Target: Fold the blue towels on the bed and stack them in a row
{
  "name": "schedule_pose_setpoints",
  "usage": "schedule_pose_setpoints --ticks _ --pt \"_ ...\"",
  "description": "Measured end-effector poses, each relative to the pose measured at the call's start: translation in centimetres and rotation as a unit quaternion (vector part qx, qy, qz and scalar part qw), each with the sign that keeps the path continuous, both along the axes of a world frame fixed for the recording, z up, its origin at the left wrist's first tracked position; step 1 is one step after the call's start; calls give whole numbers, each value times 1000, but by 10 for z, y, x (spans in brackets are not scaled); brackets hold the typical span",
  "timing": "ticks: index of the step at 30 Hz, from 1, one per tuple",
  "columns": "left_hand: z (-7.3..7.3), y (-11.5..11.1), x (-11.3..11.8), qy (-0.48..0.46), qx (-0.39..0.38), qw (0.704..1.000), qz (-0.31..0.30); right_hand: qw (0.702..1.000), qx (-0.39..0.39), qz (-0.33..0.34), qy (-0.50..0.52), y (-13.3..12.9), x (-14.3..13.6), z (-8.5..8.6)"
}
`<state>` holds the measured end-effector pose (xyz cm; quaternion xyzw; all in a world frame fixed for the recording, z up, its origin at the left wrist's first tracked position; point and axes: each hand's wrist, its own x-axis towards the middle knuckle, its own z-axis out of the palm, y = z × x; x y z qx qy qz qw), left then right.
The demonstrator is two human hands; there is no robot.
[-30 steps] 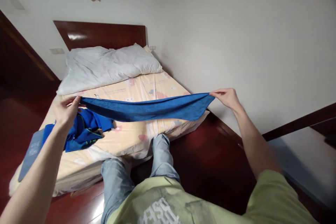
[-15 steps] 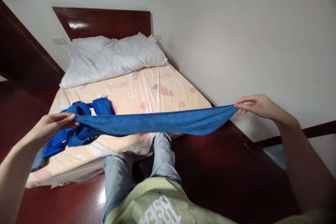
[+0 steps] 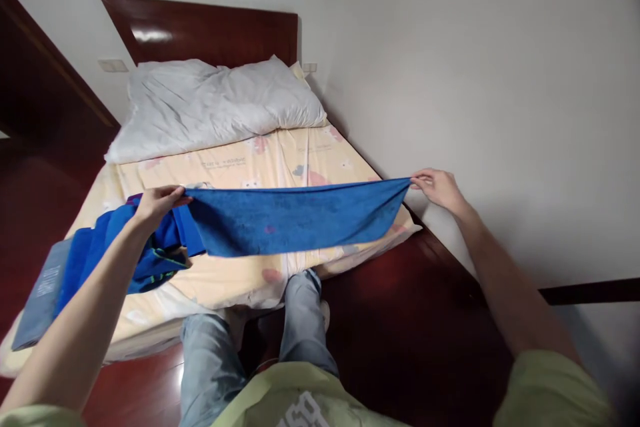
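Note:
A blue towel [image 3: 300, 217] hangs stretched between my two hands above the bed. My left hand [image 3: 163, 203] pinches its upper left corner between thumb and fingers. At the upper right corner my right hand [image 3: 437, 188] has a similar pinch. The top edge runs nearly straight, and the cloth drapes down in a band with folds near its right end. Below and behind my left forearm lies a pile of blue cloths [image 3: 107, 227] on the bed, partly hidden by that arm. A grey-blue folded piece with pale lettering [image 3: 45, 297] lies at the pile's left.
The bed [image 3: 240, 273] has a cream patterned sheet. A white pillow [image 3: 215, 103] lies by the dark wooden headboard [image 3: 215, 33]. A pale wall [image 3: 475, 80] stands close on the right. Dark red flooring [image 3: 380, 333] surrounds the bed's near end.
Both hands have moved forward and closer together, still pinching the towel. Its hanging part now shows taller and more spread out. The view has shifted slightly, revealing more of the grey-blue piece.

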<state>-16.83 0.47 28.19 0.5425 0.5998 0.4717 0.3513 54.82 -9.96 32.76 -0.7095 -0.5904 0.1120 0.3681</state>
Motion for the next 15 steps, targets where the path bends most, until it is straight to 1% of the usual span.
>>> schedule_pose_setpoints --ticks 2,4,6,8,9,11,13,15 --pt "5 18 12 -54 25 998 17 996 81 -3 -45 12 -1 -1" --pt "5 28 18 -82 63 994 21 988 141 -5 -70 15 -1 -6" --pt "-4 31 19 -80 108 990 32 981 177 -9 -83 14 0 -18" --pt "-22 27 17 -63 135 988 49 978 187 -7 -92 10 3 -40" --pt "-35 24 14 -43 143 987 53 978 184 -5 -96 8 6 -56" --pt "-67 13 10 17 138 989 46 981 162 4 -107 3 11 -97" --pt "-105 -2 7 96 105 989 36 985 121 25 -119 -6 12 -148" --pt "-146 -18 9 185 46 981 25 988 61 50 -132 -19 9 -204"
